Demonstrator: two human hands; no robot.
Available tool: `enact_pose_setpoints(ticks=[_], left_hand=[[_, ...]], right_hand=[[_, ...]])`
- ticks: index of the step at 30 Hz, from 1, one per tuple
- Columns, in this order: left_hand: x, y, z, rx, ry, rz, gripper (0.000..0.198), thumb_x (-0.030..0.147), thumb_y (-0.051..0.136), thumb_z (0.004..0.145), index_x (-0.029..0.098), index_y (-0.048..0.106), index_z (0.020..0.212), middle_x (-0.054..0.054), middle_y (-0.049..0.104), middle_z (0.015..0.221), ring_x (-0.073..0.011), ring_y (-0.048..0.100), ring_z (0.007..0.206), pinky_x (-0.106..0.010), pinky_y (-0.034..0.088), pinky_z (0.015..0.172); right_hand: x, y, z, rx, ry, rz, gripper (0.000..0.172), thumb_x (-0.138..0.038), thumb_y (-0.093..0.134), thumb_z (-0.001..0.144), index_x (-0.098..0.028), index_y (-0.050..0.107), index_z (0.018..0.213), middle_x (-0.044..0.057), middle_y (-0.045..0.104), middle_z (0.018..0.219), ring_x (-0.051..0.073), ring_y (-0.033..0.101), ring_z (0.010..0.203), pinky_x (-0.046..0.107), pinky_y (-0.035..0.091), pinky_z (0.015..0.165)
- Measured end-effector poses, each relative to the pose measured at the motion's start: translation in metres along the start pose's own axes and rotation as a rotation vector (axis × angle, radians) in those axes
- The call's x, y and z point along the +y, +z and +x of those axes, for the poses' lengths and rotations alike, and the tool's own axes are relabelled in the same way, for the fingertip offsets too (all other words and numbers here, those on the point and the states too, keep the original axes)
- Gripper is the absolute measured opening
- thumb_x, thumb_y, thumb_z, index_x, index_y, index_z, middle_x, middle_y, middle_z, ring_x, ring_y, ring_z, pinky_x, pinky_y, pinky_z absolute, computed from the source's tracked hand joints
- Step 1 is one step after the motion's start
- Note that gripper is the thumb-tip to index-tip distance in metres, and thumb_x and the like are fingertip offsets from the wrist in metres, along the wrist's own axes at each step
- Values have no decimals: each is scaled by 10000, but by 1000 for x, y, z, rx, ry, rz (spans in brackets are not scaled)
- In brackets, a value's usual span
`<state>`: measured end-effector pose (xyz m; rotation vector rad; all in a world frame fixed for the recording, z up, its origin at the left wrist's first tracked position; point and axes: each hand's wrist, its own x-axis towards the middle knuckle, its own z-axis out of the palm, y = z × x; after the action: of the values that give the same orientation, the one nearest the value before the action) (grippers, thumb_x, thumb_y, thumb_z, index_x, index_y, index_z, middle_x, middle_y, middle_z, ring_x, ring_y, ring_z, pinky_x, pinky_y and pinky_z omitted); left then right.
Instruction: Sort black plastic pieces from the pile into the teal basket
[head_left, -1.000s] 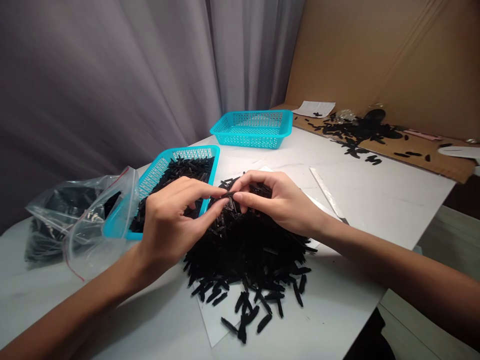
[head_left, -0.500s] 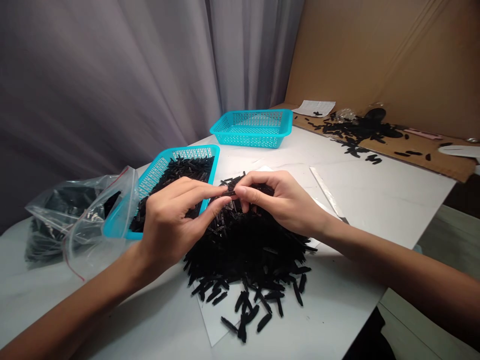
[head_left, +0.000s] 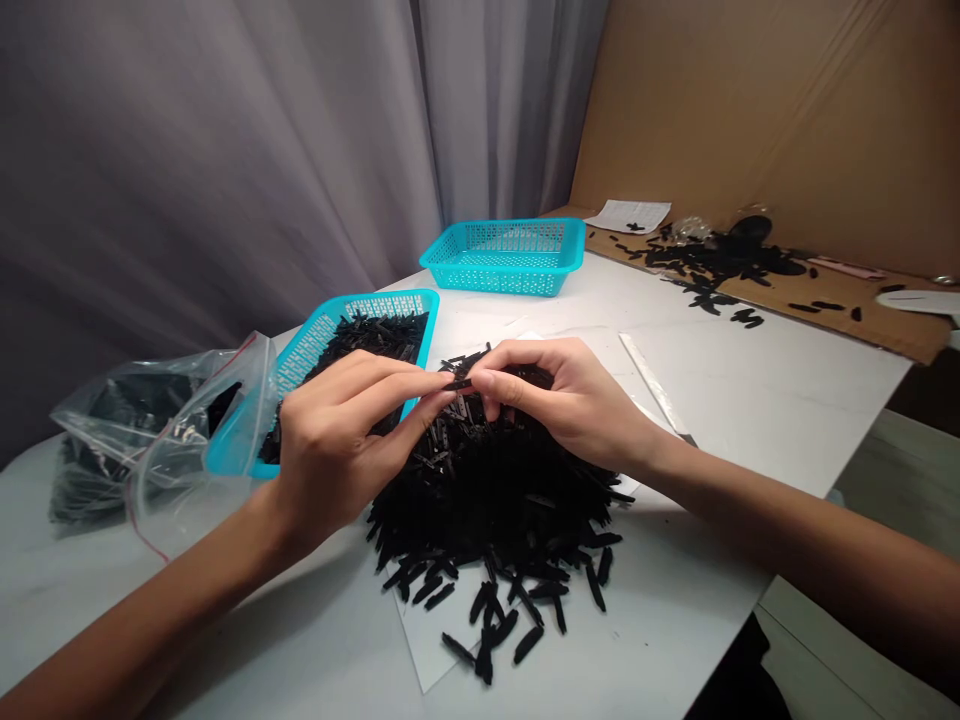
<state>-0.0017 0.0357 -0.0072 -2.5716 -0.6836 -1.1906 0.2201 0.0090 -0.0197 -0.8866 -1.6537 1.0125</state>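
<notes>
Between both hands, just above the heap, is a slim black strip (head_left: 458, 385), small and dark; its exact kind I cannot make out. My left hand (head_left: 352, 425) pinches its left end between thumb and fingers. At the other end, my right hand (head_left: 559, 385) grips it with thumb and curled forefinger. Below them a large heap of similar black strips (head_left: 495, 500) lies on white paper (head_left: 424, 655), some with shiny faces. Behind my left hand, a blue perforated basket (head_left: 431, 325) holds many more dark strips.
A second blue basket (head_left: 502, 275) stands at the back. On the left is a clear zip bag (head_left: 97, 450) of black pieces. A pale flat strip (head_left: 649, 380) lies right of the heap. Black pieces (head_left: 720, 255) are scattered on cardboard (head_left: 892, 325) at the back right.
My left hand has drawn back slightly to the left, and more of the strip shows between the fingertips. My right hand has barely moved.
</notes>
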Motion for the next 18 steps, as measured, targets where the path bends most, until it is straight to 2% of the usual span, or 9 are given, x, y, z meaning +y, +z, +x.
enact_pose_setpoints(ticks=[3, 6, 8, 9, 10, 11, 14, 16, 18], left_hand=[[-21, -8, 2, -52, -23, 228, 70, 241, 711, 952, 229, 744, 1013, -27, 805, 897, -212, 729, 778, -366, 546, 681], [-33, -13, 5, -91, -151, 372, 204, 325, 684, 965, 219, 739, 1130, -39, 788, 942, -219, 717, 787, -348, 523, 652], [-26, -10, 5, -70, -209, 199, 227, 356, 748, 916, 220, 747, 1098, -14, 775, 904, -175, 700, 723, -303, 535, 634], [-18, -6, 5, -89, -230, 45, 210, 340, 770, 898, 220, 748, 1069, -7, 775, 892, -157, 697, 706, -277, 547, 623], [-9, -1, 3, -161, -258, -128, 220, 342, 785, 886, 222, 740, 1065, -5, 777, 895, -144, 698, 695, -256, 554, 609], [1, 4, 2, -260, -318, -320, 219, 326, 796, 878, 225, 727, 1060, -8, 786, 927, -148, 728, 745, -236, 572, 610], [22, 17, -2, -289, -557, -747, 130, 240, 780, 880, 208, 681, 957, -3, 787, 900, -157, 770, 813, -220, 624, 669], [25, 19, -3, -256, -655, -851, 92, 207, 771, 874, 195, 683, 898, 0, 785, 861, -156, 777, 797, -221, 637, 700], [23, 16, -2, -223, -692, -830, 81, 211, 781, 861, 187, 706, 844, 6, 781, 820, -149, 775, 767, -209, 635, 701]], right_hand=[[3, 0, 1, 40, 39, 10, 366, -416, 649, 994, -177, 705, 722, 19, 710, 778, 164, 645, 820, 300, 459, 800], [10, 1, 4, 108, 146, 159, 299, -375, 647, 995, -172, 727, 791, 7, 703, 796, 127, 602, 742, 269, 447, 719], [15, 3, 5, 118, 215, 304, 197, -340, 688, 967, -170, 739, 883, -19, 672, 766, 98, 539, 646, 248, 425, 644], [17, 5, 5, 106, 224, 364, 167, -329, 704, 955, -171, 738, 912, -27, 661, 757, 91, 521, 624, 241, 417, 622], [18, 7, 4, 88, 210, 407, 155, -324, 713, 950, -173, 735, 925, -30, 656, 761, 87, 514, 617, 235, 414, 609], [18, 10, 3, 71, 176, 432, 151, -323, 714, 952, -174, 731, 928, -30, 653, 770, 86, 519, 622, 232, 417, 603], [15, 16, -1, 36, 28, 385, 131, -297, 686, 978, -178, 726, 942, -17, 656, 813, 104, 581, 712, 234, 459, 650], [13, 18, -3, 35, -49, 296, 102, -249, 670, 989, -176, 731, 953, -4, 682, 868, 117, 619, 799, 240, 483, 722], [11, 18, -3, 66, -88, 208, 91, -215, 662, 991, -174, 736, 960, 2, 703, 914, 119, 632, 847, 243, 484, 770]])
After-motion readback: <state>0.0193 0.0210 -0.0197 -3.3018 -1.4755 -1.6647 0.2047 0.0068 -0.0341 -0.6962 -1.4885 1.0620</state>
